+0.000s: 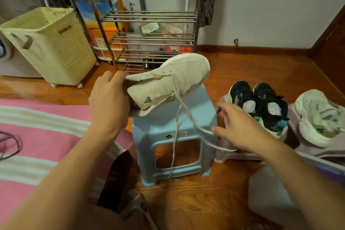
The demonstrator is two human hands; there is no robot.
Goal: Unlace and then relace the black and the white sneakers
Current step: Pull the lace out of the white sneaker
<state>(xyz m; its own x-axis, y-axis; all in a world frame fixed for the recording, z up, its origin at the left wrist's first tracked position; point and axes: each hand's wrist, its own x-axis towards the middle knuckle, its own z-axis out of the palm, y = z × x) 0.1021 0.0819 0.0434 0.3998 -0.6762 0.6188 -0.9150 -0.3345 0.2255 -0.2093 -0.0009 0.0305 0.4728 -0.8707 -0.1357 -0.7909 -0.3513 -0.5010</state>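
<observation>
**White sneaker held over the stool**

The left hand (109,97) grips the white sneaker (168,82) by its heel above the blue stool (173,136). The right hand (240,129), fingers spread and relaxed, touches the dangling lace (176,132). Black sneakers (261,102) sit just right; a metal rack (147,24) and a laundry basket (50,43) stand behind.

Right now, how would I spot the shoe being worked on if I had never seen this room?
Find the light blue plastic stool in front of the metal rack. The cream mesh sneaker lies tilted on it, heel gripped by the left hand. Unlike the black pair to its right, its lace hangs loose down the stool.
</observation>
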